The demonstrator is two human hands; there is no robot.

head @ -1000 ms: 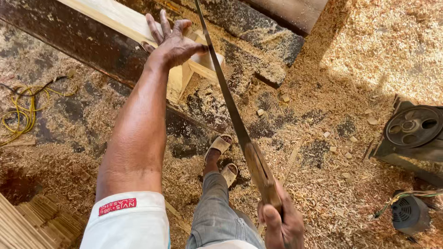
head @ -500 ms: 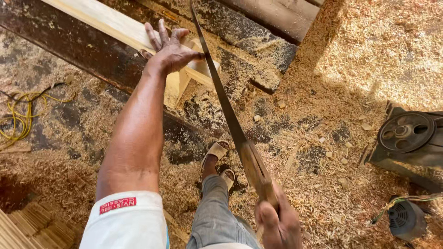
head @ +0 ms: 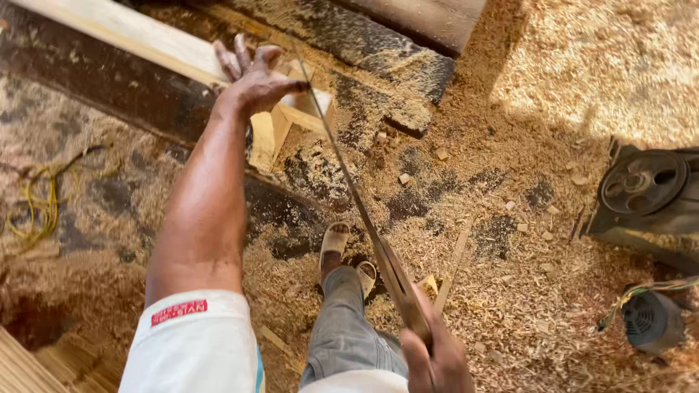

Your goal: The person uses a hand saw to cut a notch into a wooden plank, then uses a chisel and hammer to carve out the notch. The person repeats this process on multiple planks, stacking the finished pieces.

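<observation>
My left hand (head: 253,78) presses flat on a pale wooden plank (head: 138,36) that rests across a dark beam (head: 102,80), fingers spread near the plank's cut end. My right hand (head: 435,356) grips the wooden handle of a hand saw (head: 349,182). The saw's long thin blade runs up and left to the plank's end, just right of my left thumb. A short pale block (head: 266,135) hangs below the plank's end. My foot in a light sandal (head: 336,244) stands on the sawdust floor beneath.
Sawdust and small wood offcuts (head: 437,156) cover the floor. A dark machine with a pulley wheel (head: 644,189) sits at the right, a small motor (head: 648,320) below it. Yellow cord (head: 40,200) lies at the left. Stacked thin slats (head: 29,367) show bottom left.
The saw has been drawn back toward me, its blade sliding down along the plank's end. My left hand stays pressed on the plank. The view has shifted slightly.
</observation>
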